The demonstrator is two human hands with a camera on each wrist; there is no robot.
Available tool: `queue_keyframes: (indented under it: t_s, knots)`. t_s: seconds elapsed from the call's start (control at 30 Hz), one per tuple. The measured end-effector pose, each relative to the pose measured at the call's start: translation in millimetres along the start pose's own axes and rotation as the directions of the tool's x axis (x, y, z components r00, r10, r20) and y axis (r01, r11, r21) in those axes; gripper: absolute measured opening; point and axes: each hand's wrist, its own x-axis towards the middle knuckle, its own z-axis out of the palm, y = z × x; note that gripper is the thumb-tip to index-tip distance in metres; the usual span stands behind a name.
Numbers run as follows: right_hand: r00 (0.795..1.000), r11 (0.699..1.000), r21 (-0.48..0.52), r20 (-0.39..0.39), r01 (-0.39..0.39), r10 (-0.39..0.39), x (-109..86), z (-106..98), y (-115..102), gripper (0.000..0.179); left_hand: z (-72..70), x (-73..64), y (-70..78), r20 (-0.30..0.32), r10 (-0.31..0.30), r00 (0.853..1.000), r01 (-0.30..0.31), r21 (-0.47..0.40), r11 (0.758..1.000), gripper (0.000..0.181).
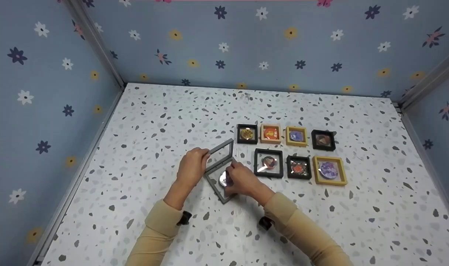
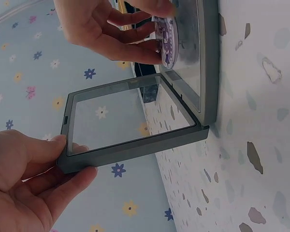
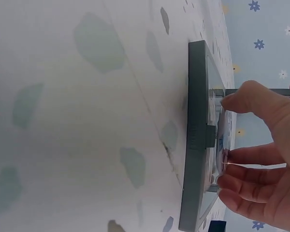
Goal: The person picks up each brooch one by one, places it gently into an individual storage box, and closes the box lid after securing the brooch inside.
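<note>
A grey hinged display frame [image 1: 214, 187] with clear film in both halves stands unfolded on the speckled table. My left hand [image 1: 190, 166] pinches the corner of its raised half [image 2: 135, 148] between thumb and fingers. Over the lower half, which lies on the table, my right hand [image 1: 244, 180] holds a round badge [image 2: 170, 43] with a purple and white pattern. Thumb and fingers grip the badge by its edge, close over the film, as the right wrist view shows. Part of the badge is hidden behind the right fingers in the head view.
To the right, two rows of smaller display frames hold round badges, among them a black frame [image 1: 256, 162] and a yellow frame [image 1: 343, 171]. The speckled table [image 1: 154, 129] meets flower-patterned blue walls [image 1: 246, 40] at the back and sides.
</note>
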Motion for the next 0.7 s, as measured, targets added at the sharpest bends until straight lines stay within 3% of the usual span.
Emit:
queue_keyframes:
  t_s: [0.2,0.43,0.7]
  knots:
    - [1.000,0.999,-0.044,-0.012,0.015,-0.016,-0.8,2,0,0.043,0.6,0.3,-1.1,-0.020,0.017,1.000,-0.017,-0.002,1.000,0.014]
    - [1.000,1.000,-0.017,0.012,-0.010,0.010,-3.8,-2,3,0.048,0.1,0.8,0.2,-0.011,-0.001,1.000,0.001,0.000,1.000,0.015]
    - [0.998,1.000,0.018,-0.053,-0.018,0.019,-16.3,-7,4,0.058,-0.1,-0.2,0.9,0.001,-0.020,1.000,0.020,-0.005,1.000,0.015]
